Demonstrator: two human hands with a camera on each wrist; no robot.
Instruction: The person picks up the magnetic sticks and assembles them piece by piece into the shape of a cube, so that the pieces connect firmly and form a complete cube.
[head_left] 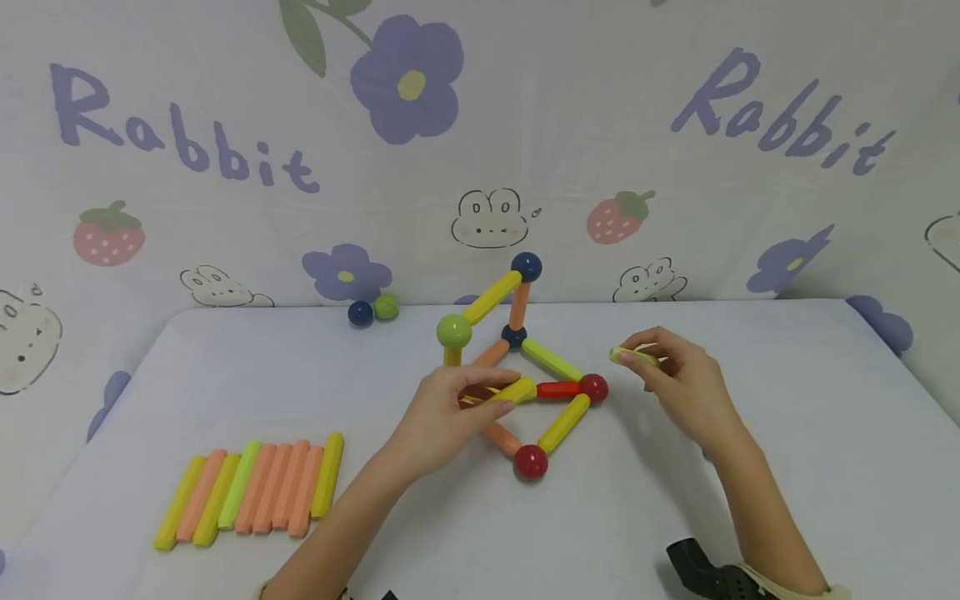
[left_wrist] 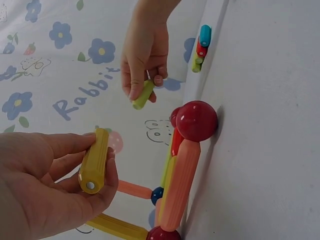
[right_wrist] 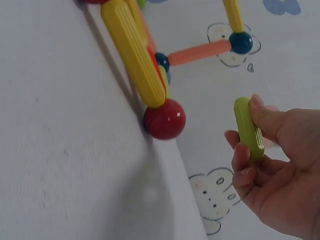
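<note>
Left hand point(head_left: 444, 417) pinches ribbed yellow plastic rod point(head_left: 516, 391); right hand point(head_left: 688, 375), lime-green plastic rod point(right_wrist: 247, 129). Advisable: align ends squarely, avoid jostling multicoloured ball-and-rod frame point(head_left: 557, 390).

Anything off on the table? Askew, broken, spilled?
Nothing spilled or visibly damaged. The ball-and-stick frame is upright, and its visible joints look connected. Only minor untidiness: in the stick row, the rightmost yellow stick sits slightly farther back than its neighbours.
</note>
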